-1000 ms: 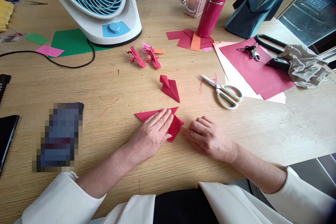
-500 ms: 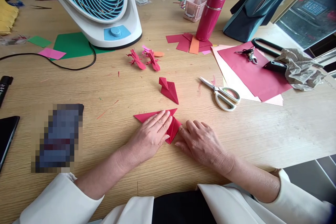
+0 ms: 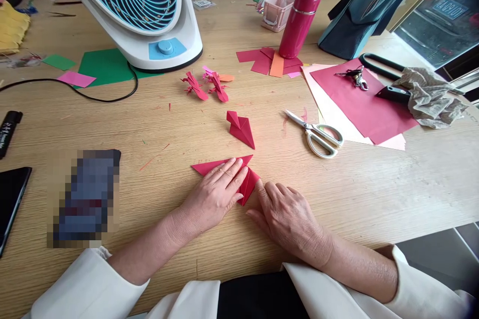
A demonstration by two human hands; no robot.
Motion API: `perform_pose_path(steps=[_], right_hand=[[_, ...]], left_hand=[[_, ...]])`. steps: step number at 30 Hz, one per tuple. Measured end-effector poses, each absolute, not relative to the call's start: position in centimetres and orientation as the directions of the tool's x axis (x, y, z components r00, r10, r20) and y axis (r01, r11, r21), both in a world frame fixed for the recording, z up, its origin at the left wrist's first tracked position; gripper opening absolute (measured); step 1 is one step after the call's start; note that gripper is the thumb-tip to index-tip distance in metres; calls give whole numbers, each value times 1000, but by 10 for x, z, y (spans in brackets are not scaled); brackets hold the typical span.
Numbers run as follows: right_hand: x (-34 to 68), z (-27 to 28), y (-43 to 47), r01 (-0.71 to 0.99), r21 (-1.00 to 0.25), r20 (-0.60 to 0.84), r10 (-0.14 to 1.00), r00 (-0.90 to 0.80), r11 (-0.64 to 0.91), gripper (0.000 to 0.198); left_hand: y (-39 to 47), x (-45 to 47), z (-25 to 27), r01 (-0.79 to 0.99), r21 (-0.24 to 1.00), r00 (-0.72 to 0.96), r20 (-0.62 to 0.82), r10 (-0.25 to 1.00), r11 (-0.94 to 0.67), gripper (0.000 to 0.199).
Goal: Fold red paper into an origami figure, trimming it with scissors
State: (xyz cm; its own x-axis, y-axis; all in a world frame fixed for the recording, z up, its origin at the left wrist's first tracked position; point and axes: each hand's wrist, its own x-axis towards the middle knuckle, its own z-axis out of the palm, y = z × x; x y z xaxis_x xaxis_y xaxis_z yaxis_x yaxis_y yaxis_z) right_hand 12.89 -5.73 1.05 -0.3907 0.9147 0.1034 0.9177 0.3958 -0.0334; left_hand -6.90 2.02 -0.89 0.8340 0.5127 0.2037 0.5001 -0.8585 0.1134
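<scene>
Desk bears a capped flask beside a box, contents unclear. Left hand flattens paper, fingers together; right hand, thumb spread, forefinger at its corner.

Bright, light from right — pale sheen across table; pixelated patch left — right corners dark
</scene>
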Motion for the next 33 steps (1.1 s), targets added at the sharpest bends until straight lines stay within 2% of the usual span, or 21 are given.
perform_pose_path(steps=[3, 15, 21, 25, 33], right_hand=[[133, 9, -61, 918, -31, 118, 913, -390, 396, 56], [151, 5, -67, 901, -86, 171, 897, -407, 425, 45], [165, 2, -70, 884, -82, 214, 874, -436, 461, 40], [166, 1, -70, 868, -121, 226, 865, -448, 482, 39], [158, 2, -62, 802, -57, 120, 801, -586, 595, 46]], left_hand=[[19, -67, -7, 514, 117, 827, 197, 527, -850, 47], [18, -63, -8, 546, 151, 801, 194, 566, -824, 55], [21, -65, -5, 535, 154, 806, 200, 557, -831, 44], [22, -67, -5, 509, 164, 825, 188, 533, -845, 45], [22, -67, -10, 514, 168, 822, 185, 539, -841, 45]])
